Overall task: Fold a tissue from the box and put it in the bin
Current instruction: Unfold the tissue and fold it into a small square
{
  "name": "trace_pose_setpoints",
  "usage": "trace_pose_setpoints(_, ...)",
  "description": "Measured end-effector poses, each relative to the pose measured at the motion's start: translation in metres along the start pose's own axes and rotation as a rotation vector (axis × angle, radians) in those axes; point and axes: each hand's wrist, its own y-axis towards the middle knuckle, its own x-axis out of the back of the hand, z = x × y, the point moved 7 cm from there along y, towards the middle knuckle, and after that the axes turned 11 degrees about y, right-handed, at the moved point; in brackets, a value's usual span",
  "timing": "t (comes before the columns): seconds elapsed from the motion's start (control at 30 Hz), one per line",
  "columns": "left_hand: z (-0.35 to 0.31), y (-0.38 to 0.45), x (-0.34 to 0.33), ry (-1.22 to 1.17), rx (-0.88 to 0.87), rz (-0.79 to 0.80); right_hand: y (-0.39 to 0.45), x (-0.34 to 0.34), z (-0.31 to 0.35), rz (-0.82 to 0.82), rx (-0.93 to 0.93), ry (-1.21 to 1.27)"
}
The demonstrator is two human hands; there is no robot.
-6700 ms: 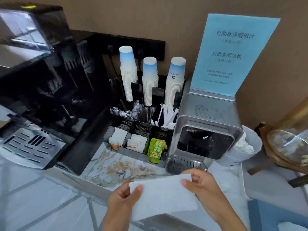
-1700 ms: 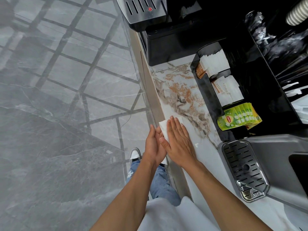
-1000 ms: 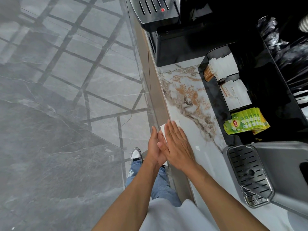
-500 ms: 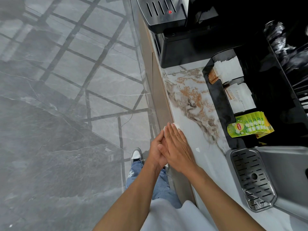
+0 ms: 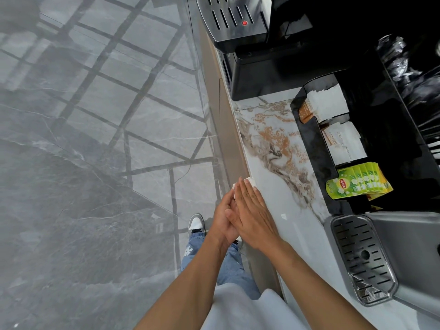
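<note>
Forearms reach up from the frame's bottom to the counter [image 5: 281, 186] edge. The right hand [image 5: 254, 215] lies flat, fingers straight and together, pressing the tissue [image 5: 251, 180] down at the edge; only a white sliver peeks out beyond the fingertips. The left hand [image 5: 222, 217] sits just beside it at 9 o'clock, off the edge, fingers tucked under the right palm, so its hold on the tissue cannot be told. Below, a shoe [image 5: 195, 223] stands on the grey floor [image 5: 83, 163]. At 3 o'clock of the hands sits a drip tray [image 5: 359, 258]. At 2 o'clock, a black organiser [image 5: 316, 148] holds green tea bags [image 5: 357, 184] and white sachets [image 5: 342, 146]. At 12 o'clock stands a coffee machine [image 5: 262, 55].
</note>
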Motion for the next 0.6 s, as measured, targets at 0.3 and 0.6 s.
trace_pose_setpoints(0.3, -0.008, -0.012, 0.0, -0.052, 0.003, 0.037, 0.0, -0.006, 0.011, 0.022, 0.01, 0.16)
trace_pose_setpoints(0.6, -0.029, -0.025, -0.009, -0.128, -0.03, 0.096, 0.005, 0.024, 0.007, -0.059, -0.02, 0.293)
